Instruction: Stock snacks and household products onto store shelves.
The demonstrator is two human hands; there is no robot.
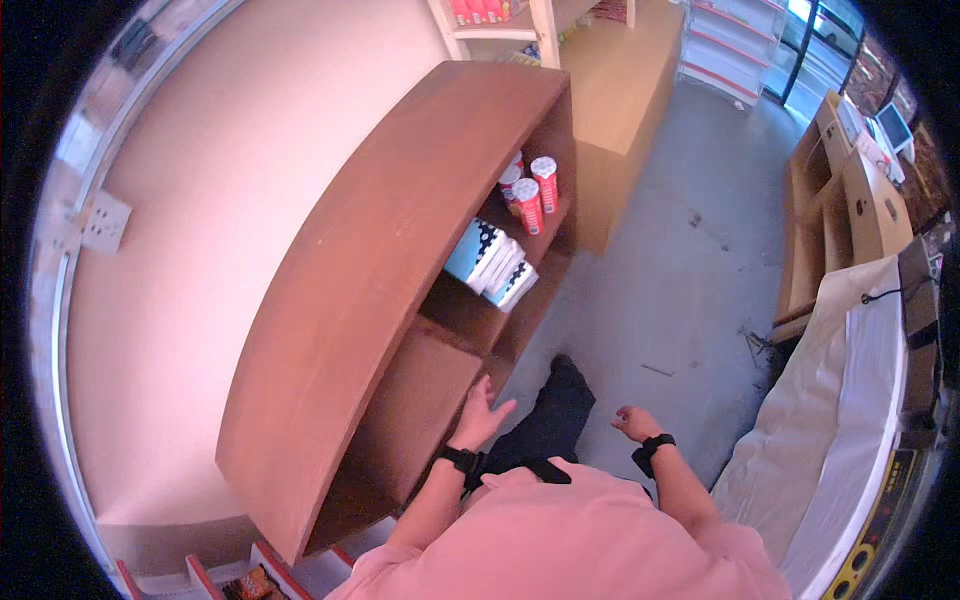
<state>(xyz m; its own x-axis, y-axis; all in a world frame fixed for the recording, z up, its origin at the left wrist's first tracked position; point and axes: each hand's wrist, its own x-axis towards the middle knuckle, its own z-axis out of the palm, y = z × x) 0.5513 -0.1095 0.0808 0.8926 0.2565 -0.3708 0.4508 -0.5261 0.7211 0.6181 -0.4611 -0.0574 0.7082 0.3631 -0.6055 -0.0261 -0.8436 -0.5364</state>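
My left hand (480, 416) is open with fingers apart beside the front of a low brown wooden shelf cabinet (360, 262). It holds nothing. Right by it, a flat brown panel (427, 397) sits in the cabinet's nearer section; whether it is a shelf board or a box top I cannot tell. My right hand (637, 424) hangs over the floor with its fingers loosely curled, and nothing shows in it. Farther along the cabinet, blue and white packs with dotted sides (491, 262) are stacked. Beyond them stand several red tubs with pale lids (529, 206).
A light wooden counter (611, 112) adjoins the cabinet's far end. Grey floor (660, 285) runs along the right, with a thin stick (658, 370) on it. A covered surface (810, 390) and a wooden desk (832, 202) line the right side. Red-edged shelving (202, 576) lies lower left.
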